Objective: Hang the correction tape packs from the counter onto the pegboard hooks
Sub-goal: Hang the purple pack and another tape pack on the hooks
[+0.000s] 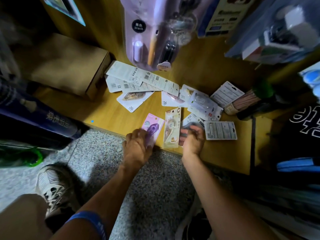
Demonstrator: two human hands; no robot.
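— Two hands at the worktop (110, 116) edge. Left hand (136, 146) grips a purple pack (154, 126), flat card w/ clear blister. Right hand (192, 139)?
— Fingers curled on a dark pack (190, 126); blurred, can't say more.
— Betw. them?
— Cream pack (171, 129), lying flat.
— Rest?
— Loose pile of white packs (138, 78) further back, some barcode side up. Cardboard box (69, 66) to the left, pencil bundle (242, 103) to the right. Hanging lilac pack (143, 32) overhead hides part of the pile.
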